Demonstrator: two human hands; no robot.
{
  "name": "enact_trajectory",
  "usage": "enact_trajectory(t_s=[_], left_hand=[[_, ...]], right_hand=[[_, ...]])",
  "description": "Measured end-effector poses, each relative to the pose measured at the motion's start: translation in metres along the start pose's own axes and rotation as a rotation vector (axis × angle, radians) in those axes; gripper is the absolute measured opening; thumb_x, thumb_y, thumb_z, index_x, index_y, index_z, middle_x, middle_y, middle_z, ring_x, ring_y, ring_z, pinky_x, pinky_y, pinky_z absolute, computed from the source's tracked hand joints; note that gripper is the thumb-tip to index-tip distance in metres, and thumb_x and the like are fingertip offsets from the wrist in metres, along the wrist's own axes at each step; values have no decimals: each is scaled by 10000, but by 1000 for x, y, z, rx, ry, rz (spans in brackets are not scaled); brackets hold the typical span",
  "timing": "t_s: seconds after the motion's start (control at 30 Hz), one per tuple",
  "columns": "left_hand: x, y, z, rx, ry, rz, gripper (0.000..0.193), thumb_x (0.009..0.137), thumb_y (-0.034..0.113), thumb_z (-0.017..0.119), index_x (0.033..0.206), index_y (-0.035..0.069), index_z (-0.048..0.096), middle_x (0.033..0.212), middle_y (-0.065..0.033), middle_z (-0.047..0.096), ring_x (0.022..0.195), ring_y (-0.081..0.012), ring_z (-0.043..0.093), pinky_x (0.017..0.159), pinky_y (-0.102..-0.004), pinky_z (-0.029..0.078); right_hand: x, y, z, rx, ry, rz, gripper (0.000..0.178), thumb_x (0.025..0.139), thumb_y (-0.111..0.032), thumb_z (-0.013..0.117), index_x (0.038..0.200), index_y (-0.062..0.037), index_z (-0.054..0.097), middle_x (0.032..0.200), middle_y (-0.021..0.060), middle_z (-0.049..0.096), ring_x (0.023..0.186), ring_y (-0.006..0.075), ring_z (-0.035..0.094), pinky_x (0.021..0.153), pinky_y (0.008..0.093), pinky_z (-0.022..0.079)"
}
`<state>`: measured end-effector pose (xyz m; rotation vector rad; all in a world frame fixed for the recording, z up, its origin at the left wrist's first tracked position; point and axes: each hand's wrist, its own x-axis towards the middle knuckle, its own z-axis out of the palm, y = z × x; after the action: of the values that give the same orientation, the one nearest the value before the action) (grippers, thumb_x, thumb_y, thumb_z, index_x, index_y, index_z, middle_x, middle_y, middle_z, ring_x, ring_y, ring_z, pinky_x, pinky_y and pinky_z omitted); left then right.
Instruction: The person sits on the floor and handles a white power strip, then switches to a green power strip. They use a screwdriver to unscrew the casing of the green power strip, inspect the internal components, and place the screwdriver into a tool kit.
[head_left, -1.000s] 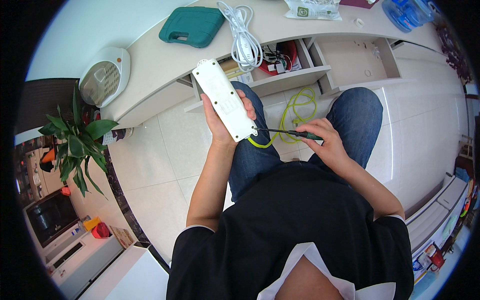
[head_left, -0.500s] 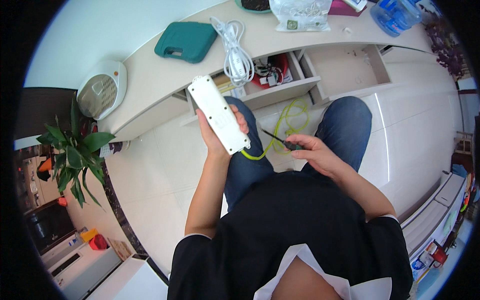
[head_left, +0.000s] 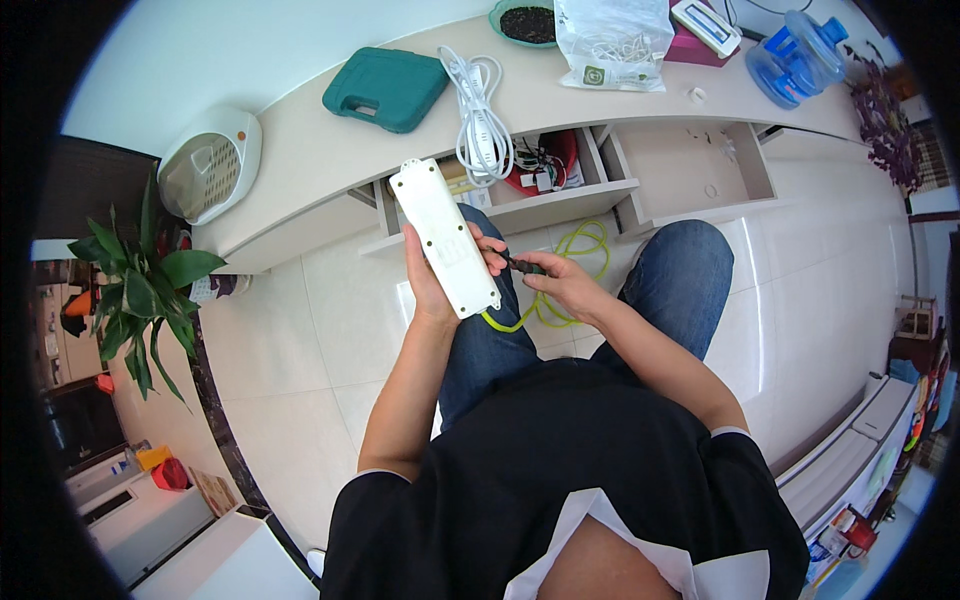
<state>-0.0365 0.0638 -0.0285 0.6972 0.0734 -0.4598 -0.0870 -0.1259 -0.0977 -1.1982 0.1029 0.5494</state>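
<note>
My left hand [head_left: 430,288] is closed round a white power strip [head_left: 437,222], held tilted over my left knee with its screw-dotted underside facing up. A yellow-green cord [head_left: 508,327] leaves its lower end and loops down between my knees. In my right hand [head_left: 568,287] is a screwdriver [head_left: 527,267] with a dark handle, gripped between thumb and fingers. The screwdriver points left, close to my left fingertips beside the strip's right edge. Where its tip ends is hard to make out.
Ahead, an open drawer [head_left: 560,203] holds cables and a red container; another open drawer [head_left: 690,196] is to its right. On the long counter lie a green tool case [head_left: 388,88], a coiled white extension lead [head_left: 484,130], a plastic bag [head_left: 612,45] and a blue water jug [head_left: 795,62].
My right hand has moved left and slightly up, bringing the screwdriver to the strip's right side near my left fingers. My left hand still holds the strip. The view has shifted a little.
</note>
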Motion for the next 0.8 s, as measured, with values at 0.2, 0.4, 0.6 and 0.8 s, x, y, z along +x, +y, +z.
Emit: enact_trajectory(t_s=[0.2, 0.4, 0.6, 0.8], left_hand=[[1, -1, -2, -25, -56, -3, 846, 826, 730, 164, 937, -30, 518, 849, -255, 613, 647, -271, 628, 607, -334, 522], [-1, 1, -3, -34, -84, -9, 844, 826, 730, 166, 937, -27, 522, 838, -243, 621, 638, -271, 625, 604, -336, 522], [-1, 2, 2, 12, -65, -31, 830, 826, 732, 163, 928, -8, 524, 809, -236, 626, 598, -252, 622, 545, -307, 509], [0, 2, 3, 3, -55, -40, 825, 829, 726, 160, 911, -7, 529, 802, -232, 625, 581, -256, 611, 535, -311, 495]], right_hand=[[12, 13, 1, 91, -15, 19, 356, 844, -64, 586, 1197, -39, 549, 1114, 14, 557, 1008, 106, 476, 885, 246, 373], [17, 8, 5, 51, -20, 1, 355, 835, -62, 598, 1185, -29, 553, 1098, 15, 567, 1000, 104, 480, 886, 247, 374], [24, 10, 6, 48, 15, -3, 337, 819, -48, 614, 1154, -35, 578, 1069, 19, 588, 973, 111, 501, 885, 255, 380], [25, 11, 3, 69, 10, -9, 325, 814, -34, 615, 1138, -42, 592, 1073, 18, 588, 962, 109, 501, 866, 254, 390]])
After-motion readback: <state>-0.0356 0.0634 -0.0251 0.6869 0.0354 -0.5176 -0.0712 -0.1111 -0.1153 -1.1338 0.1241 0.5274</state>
